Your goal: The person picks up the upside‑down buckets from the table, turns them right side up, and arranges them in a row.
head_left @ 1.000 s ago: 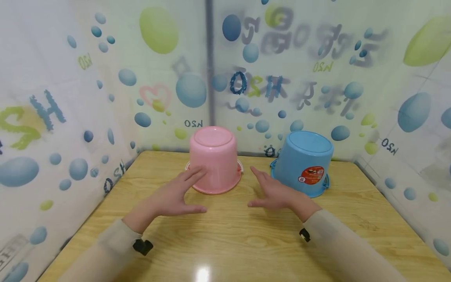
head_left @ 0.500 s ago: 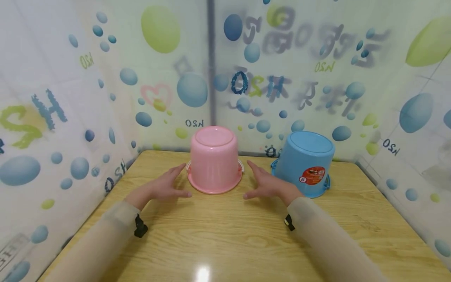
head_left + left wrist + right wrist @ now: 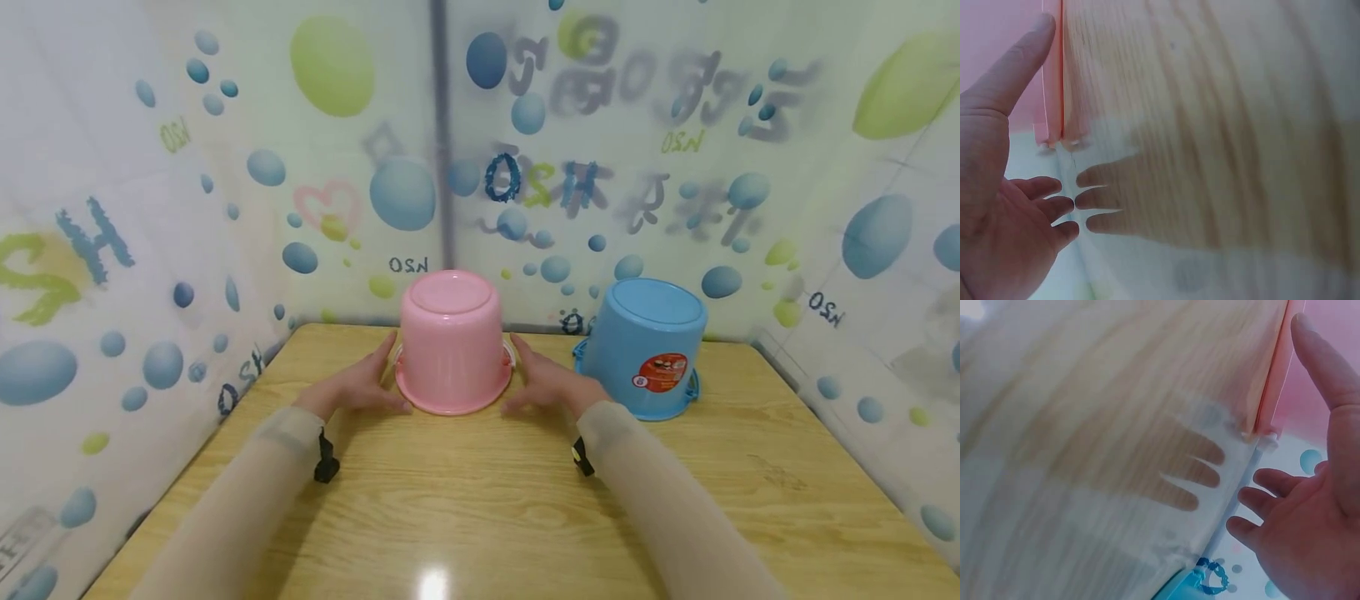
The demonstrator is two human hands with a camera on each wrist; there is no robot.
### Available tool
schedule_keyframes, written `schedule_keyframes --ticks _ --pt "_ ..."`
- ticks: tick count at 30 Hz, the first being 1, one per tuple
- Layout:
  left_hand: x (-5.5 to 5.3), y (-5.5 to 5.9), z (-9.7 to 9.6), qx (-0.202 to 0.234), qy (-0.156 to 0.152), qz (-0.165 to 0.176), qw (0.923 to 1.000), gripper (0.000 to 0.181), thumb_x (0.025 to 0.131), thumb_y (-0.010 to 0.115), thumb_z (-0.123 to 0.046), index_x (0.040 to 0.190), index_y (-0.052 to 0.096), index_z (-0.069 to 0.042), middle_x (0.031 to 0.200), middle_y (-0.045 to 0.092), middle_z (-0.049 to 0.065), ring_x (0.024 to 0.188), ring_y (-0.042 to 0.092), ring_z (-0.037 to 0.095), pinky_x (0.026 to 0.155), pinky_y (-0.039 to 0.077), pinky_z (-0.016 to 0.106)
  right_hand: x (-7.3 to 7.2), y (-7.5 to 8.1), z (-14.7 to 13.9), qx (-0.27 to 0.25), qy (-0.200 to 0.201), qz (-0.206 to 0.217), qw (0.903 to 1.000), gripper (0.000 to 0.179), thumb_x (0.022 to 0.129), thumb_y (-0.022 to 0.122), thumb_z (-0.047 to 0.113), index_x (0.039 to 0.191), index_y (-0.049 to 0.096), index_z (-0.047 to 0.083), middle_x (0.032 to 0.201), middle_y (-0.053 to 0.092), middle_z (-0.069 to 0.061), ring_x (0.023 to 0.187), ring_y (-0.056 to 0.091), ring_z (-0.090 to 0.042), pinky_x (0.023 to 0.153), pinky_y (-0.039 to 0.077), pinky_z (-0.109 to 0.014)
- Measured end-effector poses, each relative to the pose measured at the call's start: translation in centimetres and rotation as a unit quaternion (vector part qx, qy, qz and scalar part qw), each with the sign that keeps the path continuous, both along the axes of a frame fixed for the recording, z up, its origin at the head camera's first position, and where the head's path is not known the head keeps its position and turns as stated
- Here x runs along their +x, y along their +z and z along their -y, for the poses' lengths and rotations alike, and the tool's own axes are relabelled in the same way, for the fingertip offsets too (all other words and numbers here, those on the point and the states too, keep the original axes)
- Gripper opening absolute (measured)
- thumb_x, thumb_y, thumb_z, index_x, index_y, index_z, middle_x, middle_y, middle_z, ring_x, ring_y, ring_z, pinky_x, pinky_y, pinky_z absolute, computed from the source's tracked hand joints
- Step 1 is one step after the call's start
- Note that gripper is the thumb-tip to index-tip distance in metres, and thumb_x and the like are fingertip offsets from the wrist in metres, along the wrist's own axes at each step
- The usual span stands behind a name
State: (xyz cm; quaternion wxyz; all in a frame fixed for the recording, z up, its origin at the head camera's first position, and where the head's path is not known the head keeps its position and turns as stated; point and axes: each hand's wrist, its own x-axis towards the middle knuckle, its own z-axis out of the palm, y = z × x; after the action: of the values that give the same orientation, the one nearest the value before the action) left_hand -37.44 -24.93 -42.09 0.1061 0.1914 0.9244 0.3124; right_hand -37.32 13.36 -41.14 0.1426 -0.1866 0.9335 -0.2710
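Note:
A pink bucket [image 3: 452, 350] stands upside down on the wooden table, its rim on the wood and its white handle folded low at the sides. My left hand [image 3: 362, 385] is at its left side, thumb and fingers spread. On the other side my right hand [image 3: 546, 383] faces it the same way, fingers spread. In the left wrist view the left thumb overlaps the pink rim [image 3: 1052, 75]; whether it touches cannot be told. In the right wrist view the right thumb lies close to the rim [image 3: 1275, 369], contact also unclear.
A blue bucket [image 3: 647, 346] with a red label stands upside down right of the pink one, close behind my right hand. The wooden table [image 3: 480, 500] ends at a patterned cloth wall [image 3: 637, 167], and similar walls flank it left and right.
Both hands have moved inward and forward, from in front of the pink bucket to its two sides. Neither bucket has moved on the table.

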Motion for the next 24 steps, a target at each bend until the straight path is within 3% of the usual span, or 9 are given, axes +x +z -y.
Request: schedule_keyframes --ticks 9,15,21,22,24 --pt "-0.2 -0.3 -0.6 0.047 -0.036 -0.024 0.998 0.149 0.086 0.098 -0.028 0.175 -0.022 -0.023 0.184 -0.007 0.025 0.169 0.006 0.051 0.136 0.012 0.067 -0.6 -0.3 1.5 -0.018 0.003 0.011 0.9998 0.138 0.088 0.093 0.047 0.178 -0.011 0.026 0.184 0.02 -0.016 0.17 0.021 -0.041 0.138 0.02 -0.062" --pt "-0.2 -0.5 -0.8 0.056 -0.04 -0.027 0.9973 0.147 0.087 0.096 -0.024 0.175 -0.022 -0.025 0.183 -0.003 0.028 0.167 0.012 0.054 0.135 0.016 0.069 -0.6 -0.4 1.8 -0.012 0.012 0.006 0.9998 0.131 0.094 0.087 0.047 0.178 -0.011 0.023 0.184 0.02 -0.016 0.17 0.022 -0.041 0.138 0.02 -0.061" --pt "-0.3 -0.8 -0.3 0.087 -0.054 -0.031 0.9942 0.146 0.087 0.096 -0.034 0.174 -0.021 -0.036 0.184 -0.006 0.023 0.168 0.008 0.054 0.134 0.014 0.07 -0.6 -0.4 2.0 0.007 0.016 -0.005 0.9998 0.129 0.097 0.083 0.049 0.177 -0.014 0.022 0.185 0.018 -0.015 0.171 0.021 -0.04 0.138 0.019 -0.062" --pt "-0.9 -1.5 0.2 0.099 -0.07 -0.041 0.9917 0.145 0.087 0.096 -0.04 0.174 -0.02 -0.039 0.185 -0.009 0.02 0.17 0.007 0.049 0.137 0.013 0.064 -0.6 -0.4 2.0 0.008 0.017 -0.005 0.9998 0.129 0.097 0.083 0.05 0.177 -0.015 0.022 0.185 0.017 -0.015 0.171 0.02 -0.04 0.138 0.019 -0.062" --pt "-0.8 -1.5 0.4 0.103 -0.076 -0.045 0.9908 0.144 0.087 0.095 -0.045 0.173 -0.02 -0.042 0.185 -0.009 0.019 0.169 0.008 0.05 0.136 0.013 0.064 -0.6 -0.5 1.9 0.007 0.016 -0.003 0.9998 0.129 0.097 0.082 0.052 0.176 -0.016 0.025 0.186 0.014 -0.012 0.171 0.018 -0.039 0.138 0.018 -0.063"
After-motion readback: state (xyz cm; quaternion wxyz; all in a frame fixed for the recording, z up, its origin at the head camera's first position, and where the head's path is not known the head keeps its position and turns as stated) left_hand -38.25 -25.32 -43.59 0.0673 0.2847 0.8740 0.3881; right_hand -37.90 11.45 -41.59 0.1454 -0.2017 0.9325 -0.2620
